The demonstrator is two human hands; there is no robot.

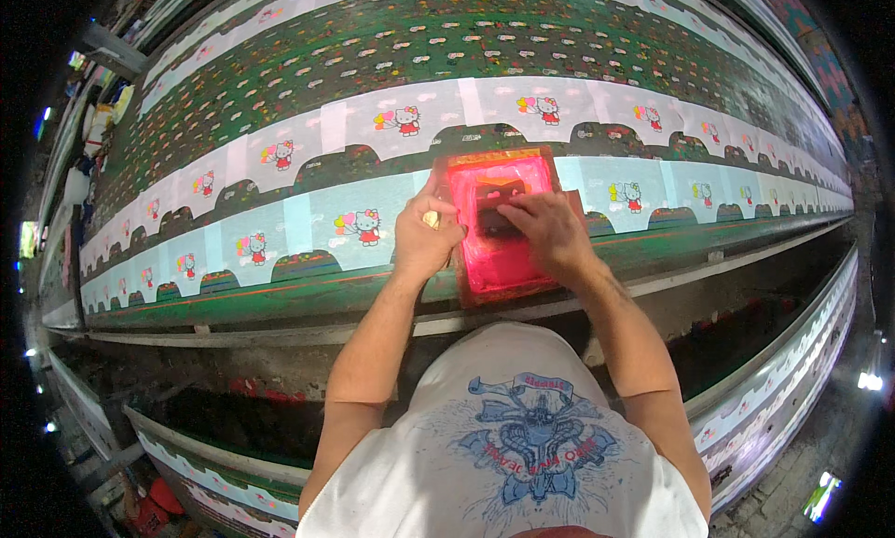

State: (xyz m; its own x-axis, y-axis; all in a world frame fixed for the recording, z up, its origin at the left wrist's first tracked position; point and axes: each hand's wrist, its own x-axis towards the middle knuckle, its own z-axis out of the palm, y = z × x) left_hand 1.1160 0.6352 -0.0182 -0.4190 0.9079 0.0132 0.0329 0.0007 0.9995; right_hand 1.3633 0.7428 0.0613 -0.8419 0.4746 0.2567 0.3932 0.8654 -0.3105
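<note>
A screen-printing frame [550, 284] coated in bright red and pink ink lies over the near row of pale blue fabric pieces [296, 228]. My left hand [431, 238] grips its left edge, thumb on the rim. Inside the frame, the fingers of my right hand [552, 232] close on a dark squeegee [494, 225]; part of it is hidden under the hand. Printed cat figures with balloons [365, 227] show on the pale blue pieces on both sides of the frame.
Behind it runs a row of white pieces [359, 128] with similar prints. The long green table [280, 300] carries many small ink marks and more rows farther off. A rail [308, 336] follows its near edge. Other tables with fabric [746, 417] stand at lower right and lower left.
</note>
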